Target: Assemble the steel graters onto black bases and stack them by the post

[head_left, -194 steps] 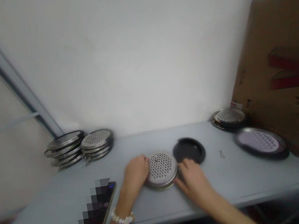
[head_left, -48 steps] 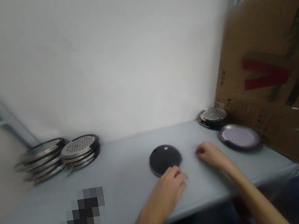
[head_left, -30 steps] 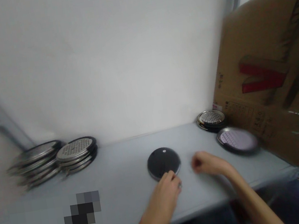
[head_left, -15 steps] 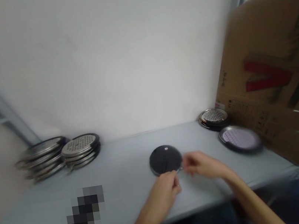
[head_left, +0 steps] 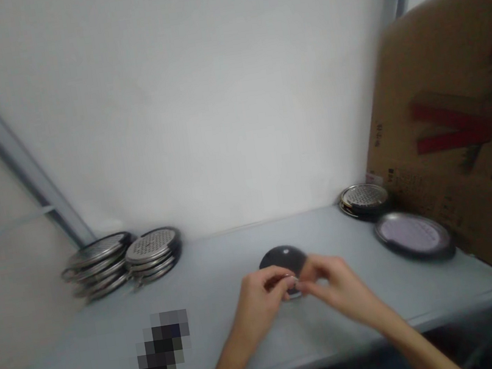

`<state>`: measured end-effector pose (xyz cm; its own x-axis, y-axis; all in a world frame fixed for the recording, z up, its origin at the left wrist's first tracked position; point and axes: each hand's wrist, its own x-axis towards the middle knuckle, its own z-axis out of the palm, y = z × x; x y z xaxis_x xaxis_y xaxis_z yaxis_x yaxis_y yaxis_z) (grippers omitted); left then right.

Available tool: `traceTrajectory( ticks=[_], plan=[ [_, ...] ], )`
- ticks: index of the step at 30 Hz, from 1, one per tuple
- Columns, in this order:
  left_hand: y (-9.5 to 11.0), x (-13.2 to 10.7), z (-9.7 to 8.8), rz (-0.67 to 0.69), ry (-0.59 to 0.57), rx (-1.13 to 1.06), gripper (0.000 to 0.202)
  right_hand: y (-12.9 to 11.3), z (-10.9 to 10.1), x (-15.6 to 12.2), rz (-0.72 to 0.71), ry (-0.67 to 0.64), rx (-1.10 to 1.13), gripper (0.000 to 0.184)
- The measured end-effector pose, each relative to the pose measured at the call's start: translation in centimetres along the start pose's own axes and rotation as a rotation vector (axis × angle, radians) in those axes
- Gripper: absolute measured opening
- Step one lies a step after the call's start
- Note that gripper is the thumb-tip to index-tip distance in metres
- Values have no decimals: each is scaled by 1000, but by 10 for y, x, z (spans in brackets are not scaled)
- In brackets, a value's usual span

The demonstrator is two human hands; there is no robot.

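A round black lid with a small pale dot in its middle lies on the grey shelf, partly hidden behind my hands. My left hand and my right hand meet fingertip to fingertip at the lid's near edge. Both are pinched together on something small that I cannot make out. A pale bracelet shows on my left wrist at the bottom edge.
Two stacks of perforated metal discs stand at the back left. At the back right sits a small disc stack, and a dark-rimmed pan holding a perforated disc lies nearer. A tall cardboard box closes off the right side.
Since 6.5 s ago the perforated disc I held is gone from the middle and the black lid lies dome up. Over the last second both hands closed in together at its near edge.
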<state>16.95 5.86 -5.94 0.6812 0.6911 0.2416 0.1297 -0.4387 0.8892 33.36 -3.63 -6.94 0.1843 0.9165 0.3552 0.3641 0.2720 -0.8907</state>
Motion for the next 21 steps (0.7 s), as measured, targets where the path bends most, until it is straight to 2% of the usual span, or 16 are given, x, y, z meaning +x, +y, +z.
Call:
traceTrajectory(
  ticks=[2, 5, 9, 12, 15, 21],
  plan=[
    [5, -2, -6, 130, -28, 93, 17, -2, 1, -1, 84, -74, 144, 22],
    [9, -5, -16, 325, -129, 171, 18, -3, 0, -1, 211, -228, 328, 36],
    [8, -8, -24, 408, -221, 210, 20, -1, -6, -1, 341, -453, 383, 43],
    [7, -8, -24, 431, -262, 248, 19, 3, -9, -2, 404, -553, 400, 44],
    [9, -8, -23, 424, -257, 271, 19, 4, -10, -2, 406, -561, 390, 44],
    [15, -9, -18, 265, -178, 182, 15, -2, -5, 0, 335, -398, 288, 50]
  ],
)
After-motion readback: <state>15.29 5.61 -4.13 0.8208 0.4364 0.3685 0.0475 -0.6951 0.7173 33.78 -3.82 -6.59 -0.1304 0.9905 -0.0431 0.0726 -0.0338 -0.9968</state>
